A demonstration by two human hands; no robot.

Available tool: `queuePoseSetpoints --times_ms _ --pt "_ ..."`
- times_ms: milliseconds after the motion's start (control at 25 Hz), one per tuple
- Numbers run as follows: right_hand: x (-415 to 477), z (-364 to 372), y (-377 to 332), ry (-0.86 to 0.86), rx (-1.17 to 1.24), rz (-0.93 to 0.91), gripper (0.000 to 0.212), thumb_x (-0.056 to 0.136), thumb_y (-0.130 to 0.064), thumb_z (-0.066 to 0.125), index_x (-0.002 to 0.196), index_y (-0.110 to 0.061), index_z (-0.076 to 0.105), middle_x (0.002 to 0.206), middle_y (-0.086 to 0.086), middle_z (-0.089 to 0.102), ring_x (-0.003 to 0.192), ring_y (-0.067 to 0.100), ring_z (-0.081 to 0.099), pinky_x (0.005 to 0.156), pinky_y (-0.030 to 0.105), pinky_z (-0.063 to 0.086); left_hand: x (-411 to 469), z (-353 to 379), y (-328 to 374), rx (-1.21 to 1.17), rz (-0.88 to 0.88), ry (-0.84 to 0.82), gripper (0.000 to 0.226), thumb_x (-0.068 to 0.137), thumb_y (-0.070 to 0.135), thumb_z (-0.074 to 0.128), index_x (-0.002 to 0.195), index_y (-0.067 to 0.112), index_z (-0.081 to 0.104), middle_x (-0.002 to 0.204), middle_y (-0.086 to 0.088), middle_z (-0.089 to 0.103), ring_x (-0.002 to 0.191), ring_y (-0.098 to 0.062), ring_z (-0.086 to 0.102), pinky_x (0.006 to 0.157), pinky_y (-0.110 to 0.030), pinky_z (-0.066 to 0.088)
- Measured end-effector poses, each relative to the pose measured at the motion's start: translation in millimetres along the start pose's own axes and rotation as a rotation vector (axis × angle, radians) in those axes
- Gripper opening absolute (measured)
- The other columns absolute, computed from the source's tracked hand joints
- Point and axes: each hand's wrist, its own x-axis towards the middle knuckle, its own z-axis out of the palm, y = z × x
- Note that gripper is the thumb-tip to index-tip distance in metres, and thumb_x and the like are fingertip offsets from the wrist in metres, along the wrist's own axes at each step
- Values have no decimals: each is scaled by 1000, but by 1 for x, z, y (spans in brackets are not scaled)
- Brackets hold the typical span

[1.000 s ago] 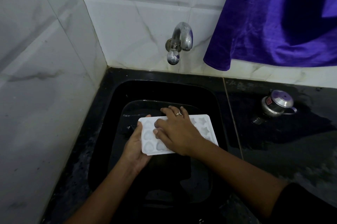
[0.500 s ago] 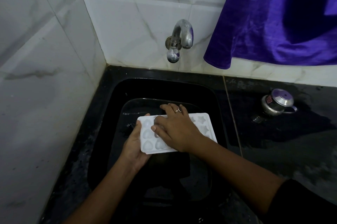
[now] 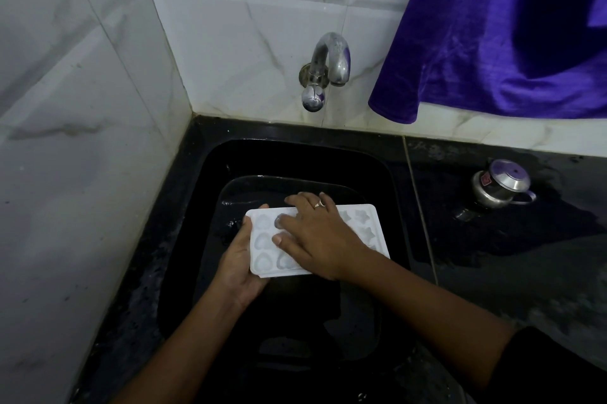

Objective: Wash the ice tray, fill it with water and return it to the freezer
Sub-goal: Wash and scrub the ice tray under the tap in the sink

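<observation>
A white ice tray (image 3: 368, 232) with heart and star moulds is held level over the black sink (image 3: 295, 157). My left hand (image 3: 239, 259) grips its left end from below, thumb on the rim. My right hand (image 3: 318, 236) lies flat across the middle of the tray, fingers stretched over the moulds and pressing on them, a ring on one finger. The chrome tap (image 3: 328, 71) sticks out of the tiled wall above the sink; no water runs from it.
A small steel pot with a lid (image 3: 501, 185) stands on the wet black counter (image 3: 492, 255) to the right. A purple cloth (image 3: 509, 29) hangs at the upper right. White tiled walls (image 3: 82, 140) close the left side and the back.
My right hand's fingers have shifted slightly over the moulds. The tray and my left hand stay almost where they were.
</observation>
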Motion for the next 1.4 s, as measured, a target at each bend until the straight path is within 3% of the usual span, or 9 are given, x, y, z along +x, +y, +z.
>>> queuePoseSetpoints --times_ms 80,240,400,520,760,1000,1120,1240,1400 --pt "2 -3 0 11 1 48 47 106 -54 31 123 -29 67 157 10 43 148 31 33 124 59 13 -1 2 -2 -24 -8 -28 38 89 43 71 111 13 80 114 -21 76 92 -33 78 75 -53 65" --pt "1 1 -3 -17 -13 -3 48 106 -56 31 126 -27 64 157 10 42 148 30 32 124 60 14 2 -3 -3 -20 -6 26 57 108 50 36 107 20 84 117 -19 76 95 -33 78 85 -54 60" --pt "0 -5 -2 -2 -9 48 56 103 -57 23 129 -31 65 158 11 42 149 32 32 123 61 15 0 -5 3 -13 -1 26 51 108 50 39 135 17 67 122 -22 73 97 -35 76 78 -54 65" --pt "1 -7 -4 -5 -6 33 55 104 -57 26 127 -28 67 157 11 44 147 31 35 124 60 15 -3 0 4 31 -30 2 55 103 48 43 107 7 80 105 -21 77 84 -32 79 70 -48 66" --pt "1 2 -11 -15 -8 4 57 104 -58 25 122 -23 67 158 12 42 149 32 33 124 60 15 1 -6 0 1 -8 69 58 109 49 35 107 15 82 111 -19 78 91 -33 79 75 -53 65" --pt "-2 -6 -5 5 16 89 53 105 -56 26 125 -29 67 160 11 41 149 32 32 124 58 13 3 -3 0 38 -43 94 57 103 49 47 143 8 54 106 -22 77 86 -33 79 65 -47 65" --pt "-2 -7 -6 -11 25 72 57 104 -57 23 127 -28 66 160 10 40 150 30 31 126 58 11 4 -1 6 74 3 87 66 81 45 80 131 2 68 101 -24 77 79 -33 79 58 -47 64" --pt "2 -5 -8 6 44 83 49 107 -53 32 119 -25 69 159 11 42 149 31 33 125 58 13 5 -1 -1 70 2 118 49 105 46 47 119 9 76 105 -16 78 83 -27 79 63 -43 64" --pt "2 1 -7 -10 -9 8 54 105 -56 26 122 -25 67 157 10 42 148 30 34 124 59 15 3 -2 -1 3 -47 104 58 109 49 37 113 8 77 99 -18 79 80 -30 79 61 -47 65"
